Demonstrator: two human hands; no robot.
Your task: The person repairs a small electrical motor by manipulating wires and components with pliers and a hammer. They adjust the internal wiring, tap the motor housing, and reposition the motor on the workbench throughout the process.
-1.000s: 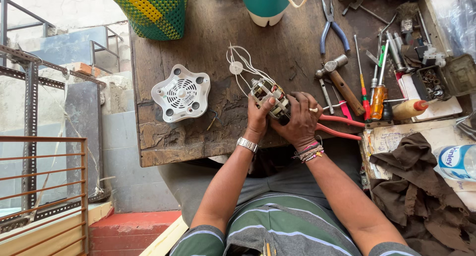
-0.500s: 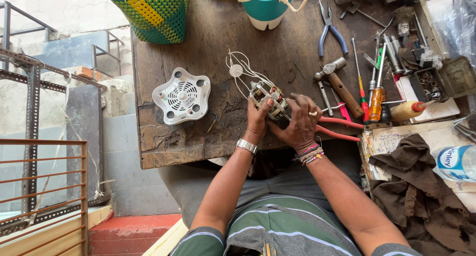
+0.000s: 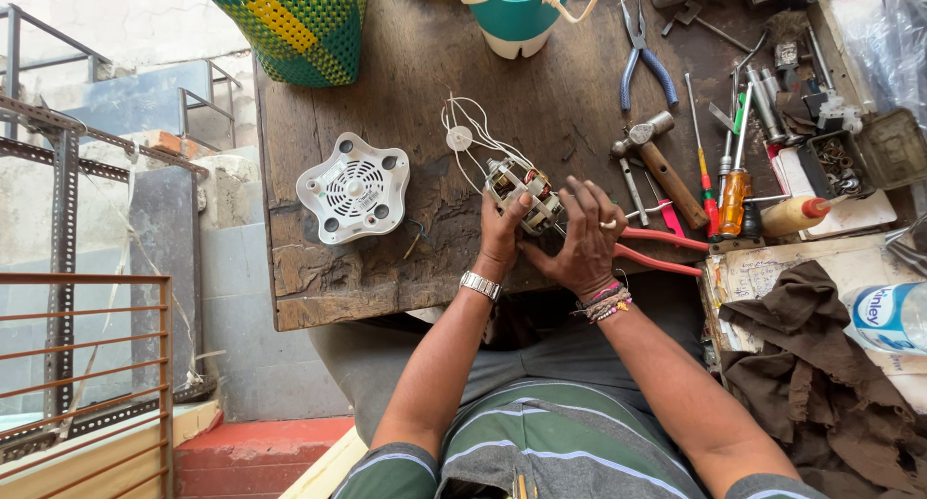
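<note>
A small electric motor [image 3: 519, 192] with copper windings lies on the dark wooden workbench [image 3: 406, 93]. My left hand [image 3: 502, 230], a metal watch on its wrist, grips the motor's near side. My right hand [image 3: 582, 236], with bead bracelets at the wrist, closes over the motor's right end. White wires [image 3: 466, 132] with a round white disc run from the motor toward the back of the bench. Red-handled pliers [image 3: 661, 250] lie just right of my right hand.
A white star-shaped vented cover [image 3: 353, 188] lies left of the motor. A hammer [image 3: 661, 161], blue-handled pliers [image 3: 640, 50], screwdrivers [image 3: 736, 175], a small bottle and part boxes crowd the right side. A green woven basket [image 3: 294, 21] and teal container [image 3: 517, 11] stand behind. Brown rag [image 3: 821, 383] at right.
The view has drifted slightly downward on the bench. Both hands stay on the motor, with only small finger shifts.
</note>
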